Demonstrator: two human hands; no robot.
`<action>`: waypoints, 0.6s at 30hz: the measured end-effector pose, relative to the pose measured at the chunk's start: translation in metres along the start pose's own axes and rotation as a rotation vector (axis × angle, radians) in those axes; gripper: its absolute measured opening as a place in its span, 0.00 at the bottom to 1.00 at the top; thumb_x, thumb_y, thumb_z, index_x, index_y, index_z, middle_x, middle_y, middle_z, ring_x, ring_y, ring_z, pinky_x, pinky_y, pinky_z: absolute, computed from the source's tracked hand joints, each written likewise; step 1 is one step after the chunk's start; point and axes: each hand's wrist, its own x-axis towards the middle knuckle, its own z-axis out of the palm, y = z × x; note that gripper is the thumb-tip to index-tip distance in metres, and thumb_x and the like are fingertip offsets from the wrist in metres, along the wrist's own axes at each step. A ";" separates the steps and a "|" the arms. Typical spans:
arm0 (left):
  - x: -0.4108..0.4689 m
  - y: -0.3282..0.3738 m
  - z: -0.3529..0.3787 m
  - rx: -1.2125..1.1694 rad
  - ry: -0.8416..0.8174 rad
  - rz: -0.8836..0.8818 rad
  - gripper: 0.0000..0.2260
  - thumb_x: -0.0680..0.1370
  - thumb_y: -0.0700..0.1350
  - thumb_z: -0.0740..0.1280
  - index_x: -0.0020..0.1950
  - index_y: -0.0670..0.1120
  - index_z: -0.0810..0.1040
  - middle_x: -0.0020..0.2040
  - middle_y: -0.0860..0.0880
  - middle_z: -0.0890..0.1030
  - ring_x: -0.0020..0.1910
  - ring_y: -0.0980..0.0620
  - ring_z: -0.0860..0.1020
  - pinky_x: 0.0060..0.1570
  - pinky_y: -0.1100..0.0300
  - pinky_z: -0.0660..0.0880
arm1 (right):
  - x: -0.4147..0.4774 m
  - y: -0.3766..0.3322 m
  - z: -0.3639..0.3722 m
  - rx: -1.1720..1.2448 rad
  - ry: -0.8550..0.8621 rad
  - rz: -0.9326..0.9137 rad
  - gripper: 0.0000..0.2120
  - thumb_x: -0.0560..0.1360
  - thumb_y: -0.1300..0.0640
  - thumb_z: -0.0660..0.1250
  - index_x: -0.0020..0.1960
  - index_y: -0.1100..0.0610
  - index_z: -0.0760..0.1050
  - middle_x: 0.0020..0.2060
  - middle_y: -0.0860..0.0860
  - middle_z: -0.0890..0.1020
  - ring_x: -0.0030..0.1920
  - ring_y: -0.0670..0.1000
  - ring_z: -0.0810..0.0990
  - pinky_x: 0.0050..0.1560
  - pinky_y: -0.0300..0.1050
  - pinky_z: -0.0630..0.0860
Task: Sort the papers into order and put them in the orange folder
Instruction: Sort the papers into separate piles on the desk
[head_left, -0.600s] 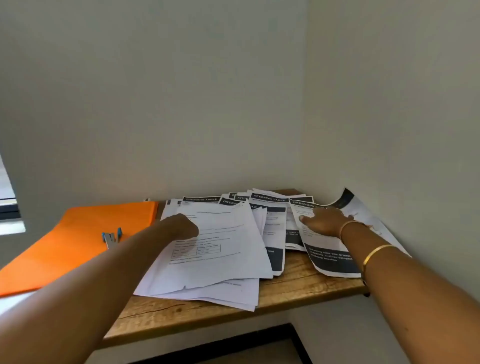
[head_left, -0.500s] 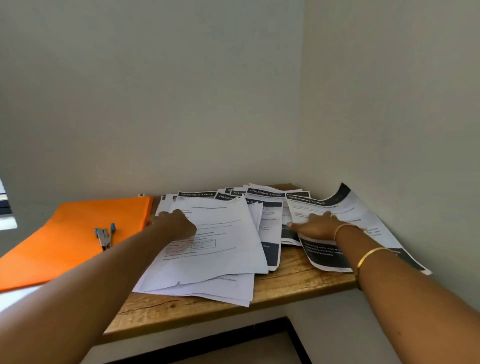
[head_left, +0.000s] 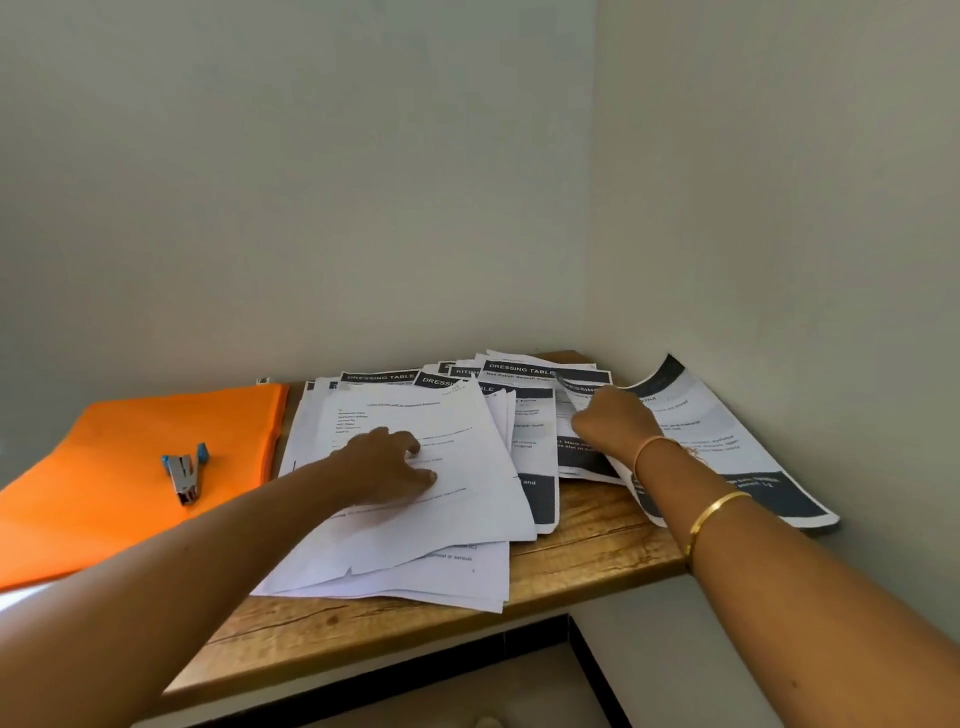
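Note:
Several printed papers (head_left: 447, 415) lie fanned over the right half of a wooden table (head_left: 597, 545); some carry dark "DRESSING TABLE" headers. My left hand (head_left: 389, 462) rests on the top white sheet with relaxed fingers. My right hand (head_left: 613, 423) has its fingers curled round the upper edge of a dark-headed sheet (head_left: 576, 388), which curls up at the fingertips. The orange folder (head_left: 130, 467) lies shut at the left of the table, apart from both hands.
A small blue and metal stapler (head_left: 184, 473) lies on the folder. One large sheet (head_left: 737, 447) bends up against the right wall and overhangs the table's right end. Walls close the back and right sides. Some papers stick out over the front edge.
My right hand went from flat on the papers to curled on a sheet's upper edge. My left hand slid down and right on the top sheet.

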 end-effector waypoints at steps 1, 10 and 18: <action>-0.001 -0.001 0.002 -0.012 -0.021 0.016 0.26 0.78 0.59 0.60 0.73 0.49 0.64 0.73 0.46 0.64 0.71 0.46 0.63 0.70 0.51 0.62 | -0.001 -0.008 -0.001 0.012 0.037 -0.003 0.08 0.75 0.59 0.61 0.38 0.60 0.68 0.40 0.55 0.75 0.43 0.56 0.73 0.44 0.42 0.68; -0.010 -0.012 0.006 -0.117 -0.047 0.087 0.24 0.80 0.57 0.58 0.75 0.51 0.62 0.76 0.50 0.61 0.74 0.49 0.60 0.71 0.54 0.56 | -0.029 -0.097 0.018 0.165 0.022 -0.215 0.06 0.72 0.65 0.59 0.46 0.62 0.74 0.36 0.54 0.75 0.42 0.57 0.78 0.36 0.41 0.69; -0.015 -0.031 0.013 -1.046 0.168 -0.135 0.22 0.81 0.42 0.59 0.74 0.50 0.60 0.71 0.45 0.70 0.64 0.43 0.74 0.59 0.47 0.75 | -0.051 -0.139 0.057 0.411 -0.364 -0.207 0.12 0.79 0.57 0.60 0.45 0.66 0.74 0.40 0.60 0.78 0.42 0.57 0.80 0.50 0.54 0.80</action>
